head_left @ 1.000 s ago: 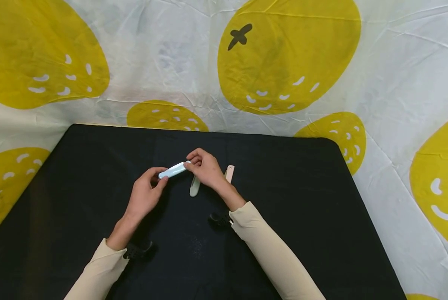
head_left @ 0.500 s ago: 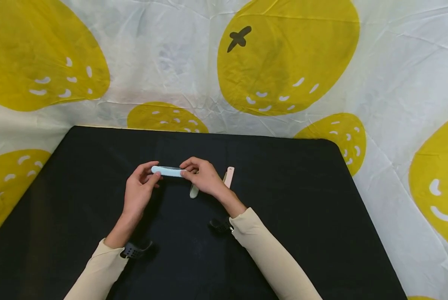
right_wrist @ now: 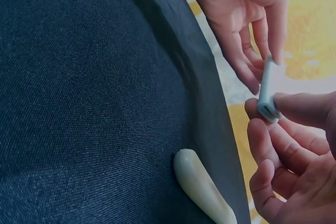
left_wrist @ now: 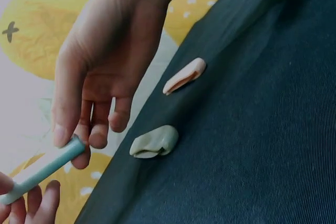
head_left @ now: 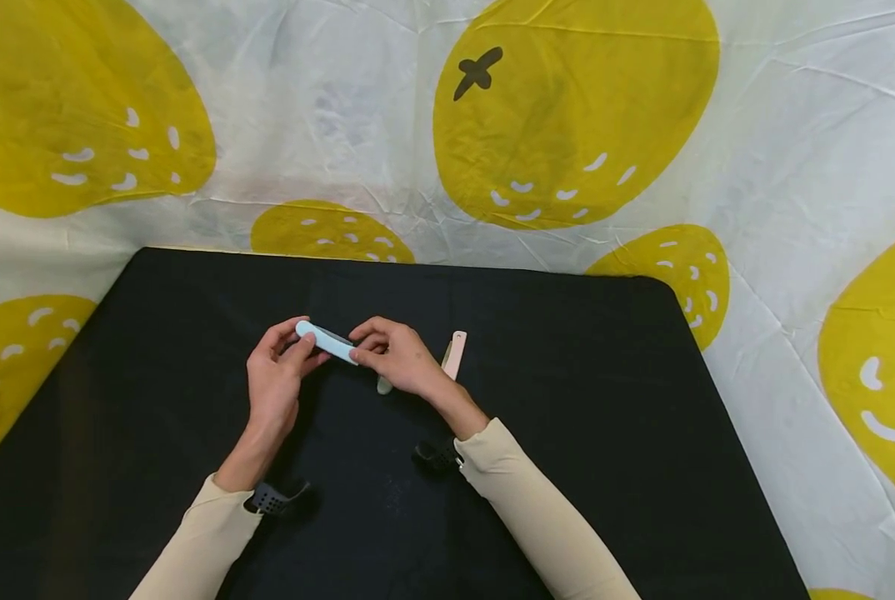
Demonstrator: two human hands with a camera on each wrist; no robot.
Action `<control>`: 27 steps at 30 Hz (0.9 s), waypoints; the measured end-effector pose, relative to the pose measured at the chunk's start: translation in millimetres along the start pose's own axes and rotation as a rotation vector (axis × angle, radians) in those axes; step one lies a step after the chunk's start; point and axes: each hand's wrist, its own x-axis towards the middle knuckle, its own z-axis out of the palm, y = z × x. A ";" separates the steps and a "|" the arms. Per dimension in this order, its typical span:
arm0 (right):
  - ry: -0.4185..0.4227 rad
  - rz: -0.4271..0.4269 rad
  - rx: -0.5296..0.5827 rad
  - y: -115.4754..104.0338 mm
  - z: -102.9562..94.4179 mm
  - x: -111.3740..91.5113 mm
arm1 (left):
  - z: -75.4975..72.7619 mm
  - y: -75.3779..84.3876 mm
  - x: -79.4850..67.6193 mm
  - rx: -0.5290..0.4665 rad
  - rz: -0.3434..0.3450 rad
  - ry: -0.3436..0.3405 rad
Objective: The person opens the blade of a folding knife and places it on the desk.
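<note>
A slim light blue folding handle [head_left: 333, 343], a grey blade-like strip along its far edge, is raised between both hands. My left hand [head_left: 273, 379] pinches its left end between thumb and fingers. At the other end, the thumb and fingers of my right hand [head_left: 410, 358] grip it. A slot shows in the handle's end [right_wrist: 269, 109] in the right wrist view. On the table lie a pale green piece [left_wrist: 153, 141] and a pale pink piece [left_wrist: 185, 75] of like shape. In the head view my right hand hides most of the green one.
A black cloth covers the table [head_left: 567, 417]. Behind it hangs a white sheet [head_left: 342, 100] printed with yellow fruit shapes. Dark straps [head_left: 277, 500] are worn at both wrists.
The blue handle has swung from right end raised, through level, to left end raised in the head view. Both hands have shifted left with it. The pieces on the table stay put.
</note>
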 end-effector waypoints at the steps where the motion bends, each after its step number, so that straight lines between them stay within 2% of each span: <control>1: -0.003 0.000 0.003 -0.5 0.3 0.0 | 0.3 -0.1 0.2 -0.005 0.005 0.003; 12: 0.022 -0.045 -0.028 -7.7 -1.7 3.6 | 1.8 0.5 0.8 0.005 0.028 0.010; 19: -0.005 -0.058 -0.005 -13.8 -2.8 7.3 | 2.8 2.4 -0.5 0.013 0.064 -0.005; 27: -0.037 -0.063 -0.015 -13.9 -1.2 7.0 | 3.8 5.2 -4.9 0.064 0.065 -0.038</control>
